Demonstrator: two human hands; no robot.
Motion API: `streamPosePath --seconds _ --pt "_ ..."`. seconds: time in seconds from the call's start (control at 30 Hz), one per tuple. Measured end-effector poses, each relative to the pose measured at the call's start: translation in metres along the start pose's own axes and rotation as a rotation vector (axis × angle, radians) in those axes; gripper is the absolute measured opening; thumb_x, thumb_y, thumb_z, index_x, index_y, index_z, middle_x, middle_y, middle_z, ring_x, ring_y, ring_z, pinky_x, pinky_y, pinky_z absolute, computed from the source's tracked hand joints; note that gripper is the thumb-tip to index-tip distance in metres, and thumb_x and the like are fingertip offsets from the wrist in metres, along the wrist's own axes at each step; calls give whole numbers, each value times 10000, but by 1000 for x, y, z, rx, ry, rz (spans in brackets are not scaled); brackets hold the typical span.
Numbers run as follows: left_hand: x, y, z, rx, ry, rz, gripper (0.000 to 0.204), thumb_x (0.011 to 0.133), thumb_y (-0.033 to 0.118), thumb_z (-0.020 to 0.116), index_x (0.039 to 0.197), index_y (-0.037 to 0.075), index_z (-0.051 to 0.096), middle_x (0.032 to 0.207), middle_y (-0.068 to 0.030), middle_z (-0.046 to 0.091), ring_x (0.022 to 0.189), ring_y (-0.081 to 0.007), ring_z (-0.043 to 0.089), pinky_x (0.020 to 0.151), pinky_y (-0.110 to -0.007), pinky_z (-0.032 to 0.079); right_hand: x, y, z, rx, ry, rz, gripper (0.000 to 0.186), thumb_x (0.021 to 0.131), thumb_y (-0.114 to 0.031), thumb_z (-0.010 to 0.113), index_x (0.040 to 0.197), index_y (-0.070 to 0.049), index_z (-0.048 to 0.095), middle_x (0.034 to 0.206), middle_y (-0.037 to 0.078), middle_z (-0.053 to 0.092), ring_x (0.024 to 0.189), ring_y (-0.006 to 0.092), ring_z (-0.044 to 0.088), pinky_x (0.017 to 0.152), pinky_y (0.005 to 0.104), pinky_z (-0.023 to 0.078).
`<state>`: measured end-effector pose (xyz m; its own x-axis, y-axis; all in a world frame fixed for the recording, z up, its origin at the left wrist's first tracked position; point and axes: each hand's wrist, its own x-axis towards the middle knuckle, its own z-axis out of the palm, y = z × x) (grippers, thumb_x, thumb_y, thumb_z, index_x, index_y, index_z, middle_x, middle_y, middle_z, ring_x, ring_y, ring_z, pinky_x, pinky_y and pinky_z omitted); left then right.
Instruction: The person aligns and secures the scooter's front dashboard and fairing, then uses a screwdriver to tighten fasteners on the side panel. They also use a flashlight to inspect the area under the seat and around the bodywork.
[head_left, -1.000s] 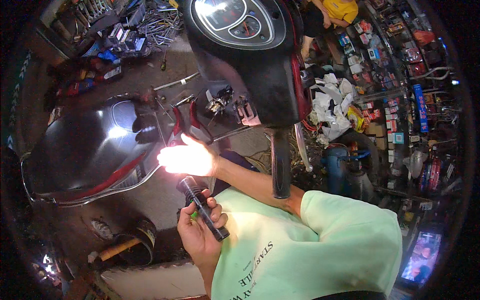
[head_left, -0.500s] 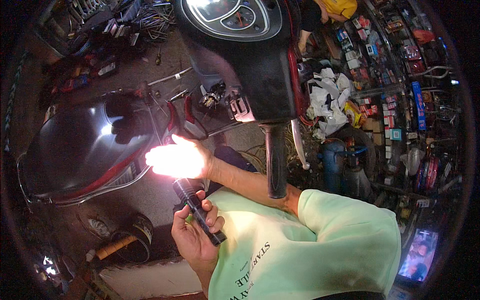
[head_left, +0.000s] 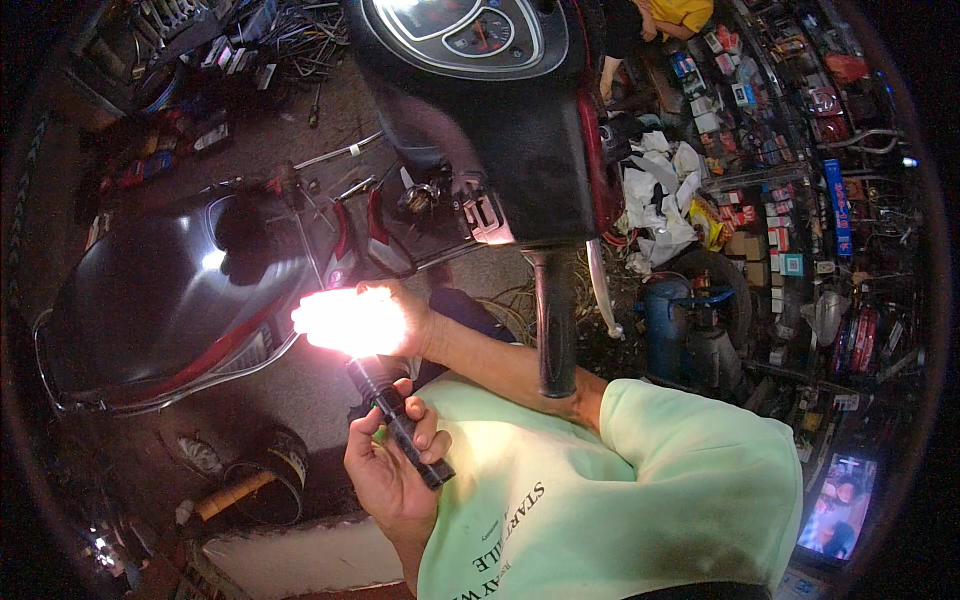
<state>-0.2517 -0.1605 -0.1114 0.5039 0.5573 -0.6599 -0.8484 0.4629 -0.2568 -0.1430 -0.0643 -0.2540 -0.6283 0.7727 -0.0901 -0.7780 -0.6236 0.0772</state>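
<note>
My left hand is closed around a slim black flashlight, tilted with its head up and to the left. Its lit end meets my right hand, which lies across the beam. White glare washes out most of that hand; its outline looks stretched leftward, though single fingers do not show. I see nothing held in it. Above my right forearm hangs the black handlebar grip of a scooter, with a silver lever beside it. The scooter's dark front panel and gauge cluster stand beyond.
On the left is the glossy black scooter seat. Shelves of small boxes line the right side, near white crumpled paper and a blue cylinder. A person in yellow is at the top. A lit screen shows at lower right.
The thumb of my right hand, raised before, has dropped toward the rest of the hand. My left hand and the flashlight have hardly moved.
</note>
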Motion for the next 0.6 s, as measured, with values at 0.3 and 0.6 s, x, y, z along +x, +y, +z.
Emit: streamPosePath --seconds 0.3,0.6 --pt "0 3 0 12 0 19 365 882 196 411 1135 -59 476 866 -141 529 659 -183 420 537 -291 355 5 1 -6 -55 34 70 480 869 -189 526 1263 68 432 1297 245 453 1221 338 440 1072 449 308" --pt "0 7 1 -6 10 22 368 882 198 419 1140 -58 475 870 -140 533 661 -184 416 539 -298 359 1 2 3 -88 116 40 419 907 -208 472 1224 66 471 1242 252 499 1165 347 492 1044 461 348"
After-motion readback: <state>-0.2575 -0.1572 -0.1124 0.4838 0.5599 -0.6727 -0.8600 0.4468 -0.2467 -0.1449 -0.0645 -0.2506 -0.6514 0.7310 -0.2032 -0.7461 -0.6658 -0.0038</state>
